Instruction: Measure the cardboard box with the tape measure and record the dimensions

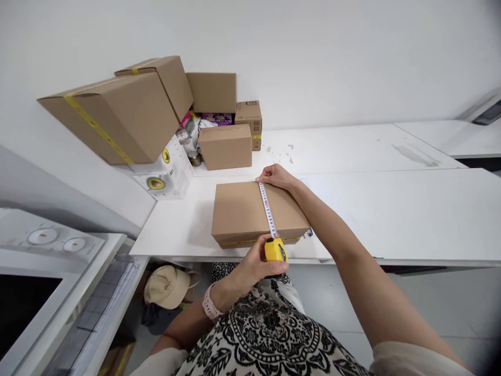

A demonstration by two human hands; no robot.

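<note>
A brown cardboard box (pixel 240 209) lies on the white table, with yellow tape along its near side. Across its top runs the white blade of a yellow tape measure (pixel 276 250), pulled out from the near edge to the far edge. My left hand (pixel 260 263) is closed around the case, just in front of the box. At the far edge, my right hand (pixel 277 175) pinches the end of the blade, and its forearm passes over the box's right part. A bit of a printed item shows beside the box's right corner, mostly hidden.
Large taped cartons (pixel 133 115) are stacked at the back left on white boxes with avocado pictures (pixel 164 183). Smaller cartons (pixel 226 148) and bagged goods stand beside them. A microwave (pixel 50 245) is at lower left; a beige cap (pixel 167 286) lies below the table (pixel 391 219).
</note>
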